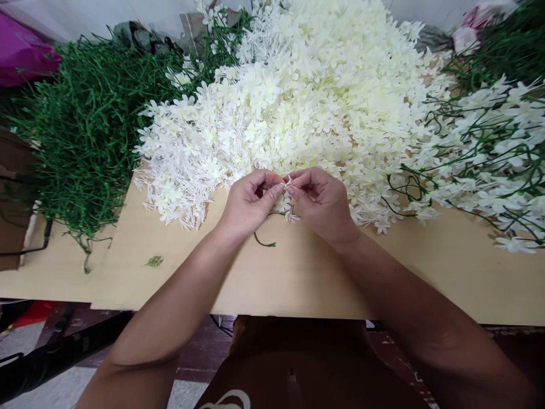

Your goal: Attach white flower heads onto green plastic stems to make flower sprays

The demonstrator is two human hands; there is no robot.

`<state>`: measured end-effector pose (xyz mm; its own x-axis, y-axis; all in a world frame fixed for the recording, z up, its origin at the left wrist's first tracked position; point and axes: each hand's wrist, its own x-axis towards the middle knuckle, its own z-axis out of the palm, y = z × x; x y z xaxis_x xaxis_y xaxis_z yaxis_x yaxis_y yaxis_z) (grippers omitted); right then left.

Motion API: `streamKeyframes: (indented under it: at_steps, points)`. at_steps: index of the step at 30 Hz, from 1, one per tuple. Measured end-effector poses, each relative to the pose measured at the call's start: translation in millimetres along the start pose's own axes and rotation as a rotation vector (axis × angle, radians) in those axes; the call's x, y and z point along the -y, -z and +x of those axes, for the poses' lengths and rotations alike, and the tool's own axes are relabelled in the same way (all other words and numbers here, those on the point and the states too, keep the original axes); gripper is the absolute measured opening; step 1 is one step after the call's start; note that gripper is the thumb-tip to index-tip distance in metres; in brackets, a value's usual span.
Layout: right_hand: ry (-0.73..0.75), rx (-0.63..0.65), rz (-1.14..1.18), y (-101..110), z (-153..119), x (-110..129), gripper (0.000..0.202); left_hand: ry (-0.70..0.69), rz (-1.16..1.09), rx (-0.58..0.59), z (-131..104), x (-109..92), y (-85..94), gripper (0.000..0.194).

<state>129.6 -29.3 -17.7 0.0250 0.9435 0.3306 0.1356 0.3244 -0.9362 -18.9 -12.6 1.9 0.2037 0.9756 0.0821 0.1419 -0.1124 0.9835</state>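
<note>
Over the cardboard-covered table, my left hand and my right hand meet fingertip to fingertip. Both are closed in a pinch on a small white artificial flower, partly hidden by the fingers. Just below my left hand lies a curved green plastic stem, its upper end out of sight behind the hand. Directly beyond my fingers spreads a large heap of white artificial flowers, a few of them showing beneath my hands.
A pile of green plastic stems covers the left side. At right lie white flowers fitted with green stems, with more green stems behind. A magenta bag sits far left, above a cardboard box. A small green scrap rests near the front.
</note>
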Motion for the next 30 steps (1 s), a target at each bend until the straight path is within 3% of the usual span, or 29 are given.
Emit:
streamKeyframes:
  at_steps: [11, 21, 30]
  points:
    - [-0.227, 0.023, 0.279, 4, 7, 4, 0.021, -0.029, -0.028, 0.013, 1, -2, 0.2, 0.013]
    - [-0.285, -0.021, 0.362, -1, 5, 8, 0.018, -0.158, 0.115, -0.012, 0, 0, 1.2, 0.008]
    - [-0.341, 0.014, 0.492, -2, 3, 11, 0.036, -0.240, 0.208, 0.011, 0, -3, 2.5, 0.010]
